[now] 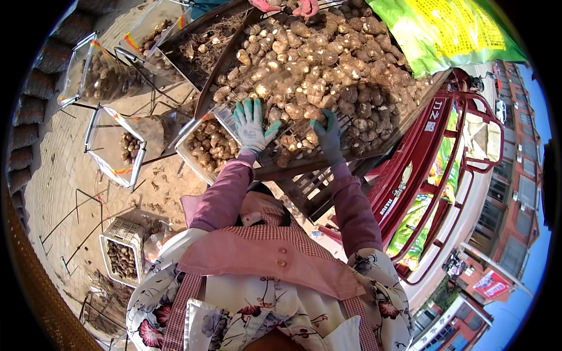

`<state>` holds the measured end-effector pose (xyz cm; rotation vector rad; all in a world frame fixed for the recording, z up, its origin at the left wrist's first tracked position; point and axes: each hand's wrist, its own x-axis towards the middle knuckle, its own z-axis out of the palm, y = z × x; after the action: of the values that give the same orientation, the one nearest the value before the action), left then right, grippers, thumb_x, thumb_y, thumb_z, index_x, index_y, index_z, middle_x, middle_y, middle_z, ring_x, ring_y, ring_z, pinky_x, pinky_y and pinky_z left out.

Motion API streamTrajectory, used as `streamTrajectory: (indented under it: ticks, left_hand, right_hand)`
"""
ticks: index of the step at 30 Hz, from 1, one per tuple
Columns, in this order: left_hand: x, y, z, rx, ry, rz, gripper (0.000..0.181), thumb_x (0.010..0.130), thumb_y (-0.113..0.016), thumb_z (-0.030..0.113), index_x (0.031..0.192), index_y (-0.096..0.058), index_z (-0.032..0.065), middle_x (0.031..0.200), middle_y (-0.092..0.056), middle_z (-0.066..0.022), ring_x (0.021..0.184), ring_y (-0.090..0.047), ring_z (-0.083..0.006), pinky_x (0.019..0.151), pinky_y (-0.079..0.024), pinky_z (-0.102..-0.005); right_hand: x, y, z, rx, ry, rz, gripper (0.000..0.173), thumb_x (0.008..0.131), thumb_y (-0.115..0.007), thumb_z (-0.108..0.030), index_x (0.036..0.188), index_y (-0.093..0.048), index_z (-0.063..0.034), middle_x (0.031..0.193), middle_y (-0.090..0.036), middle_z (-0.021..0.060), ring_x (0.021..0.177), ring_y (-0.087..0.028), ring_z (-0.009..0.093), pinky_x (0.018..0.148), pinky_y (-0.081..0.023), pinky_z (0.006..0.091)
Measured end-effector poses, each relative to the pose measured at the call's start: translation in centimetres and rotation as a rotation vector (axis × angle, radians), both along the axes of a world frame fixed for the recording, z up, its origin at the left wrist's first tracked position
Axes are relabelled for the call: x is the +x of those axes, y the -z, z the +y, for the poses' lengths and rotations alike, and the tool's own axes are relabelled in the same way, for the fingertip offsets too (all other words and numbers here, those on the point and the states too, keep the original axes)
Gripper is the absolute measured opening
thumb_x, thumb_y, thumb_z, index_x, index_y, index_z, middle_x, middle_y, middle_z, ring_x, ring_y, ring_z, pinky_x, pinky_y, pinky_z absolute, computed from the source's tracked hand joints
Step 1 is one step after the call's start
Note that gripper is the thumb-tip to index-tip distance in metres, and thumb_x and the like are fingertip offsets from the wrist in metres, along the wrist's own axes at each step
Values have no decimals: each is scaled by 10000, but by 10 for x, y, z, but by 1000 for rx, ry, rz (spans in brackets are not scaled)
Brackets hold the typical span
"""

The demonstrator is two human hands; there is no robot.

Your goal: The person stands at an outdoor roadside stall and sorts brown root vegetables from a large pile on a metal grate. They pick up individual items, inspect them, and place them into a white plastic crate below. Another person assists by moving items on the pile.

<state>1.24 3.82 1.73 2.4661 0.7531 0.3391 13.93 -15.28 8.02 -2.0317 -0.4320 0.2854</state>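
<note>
My left hand (pixel 251 127), in a white and green work glove, lies palm down with its fingers spread. It is at the near left edge of a heap of brown taro corms (pixel 303 66), beside a clear bag of smaller corms (pixel 213 147). My right hand (pixel 330 136), in a similar glove, is at the near side of the heap. Its thumb and fingers are apart against some loose corms (pixel 298 140), and its palm is hidden. The heap rests on a slatted metal sorting table (pixel 281 173).
A co-worker's pink-gloved hands (pixel 306 8) are at the far edge. Open bags on wire frames (pixel 115 147) stand left, above a plastic crate (pixel 123 254) of corms. A green and yellow sack (pixel 448 35) lies on the table's far right. A red cargo vehicle (pixel 412 162) stands right.
</note>
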Motion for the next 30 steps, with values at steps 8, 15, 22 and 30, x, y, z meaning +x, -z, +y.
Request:
streamTrajectory:
  ticks: [8, 15, 22, 30]
  left_hand:
    - [-1, 1, 5, -57, 4, -72, 993, 725, -651, 584, 1484, -190, 141, 1509, -191, -193, 1385, -122, -453, 1114, -120, -563]
    - [-10, -98, -33, -199, 526, -300, 862, 739, -679, 463, 1459, -294, 186, 1467, -269, -212, 1325, -293, -416, 1084, -252, -498]
    - [4, -64, -91, -476, 448, -240, 609, 773, -667, 273, 1313, -460, 83, 1268, -479, -197, 1157, -483, -349, 1013, -378, -412]
    - [-15, -44, -64, -1861, -346, -215, 433, 933, -478, 472, 1180, -542, 122, 1033, -648, -88, 832, -648, -271, 661, -549, -446]
  right_hand:
    - [-7, 3, -56, 904, 411, 1049, 502, 916, -457, -518, 1208, -538, -118, 947, -612, 82, 722, -591, 220, 542, -497, 316]
    - [-48, 43, -49, 978, 333, 1186, 524, 926, -425, -545, 1210, -518, -114, 888, -606, 106, 638, -564, 214, 467, -463, 324]
    - [-70, 55, -36, 408, 360, 388, 280, 988, -431, -278, 1136, -589, -100, 607, -529, 12, 541, -527, 156, 515, -461, 337]
    - [57, -56, -55, -694, -96, -707, 479, 857, -610, -290, 1264, -471, -78, 1286, -482, 126, 1217, -432, 296, 929, -407, 474]
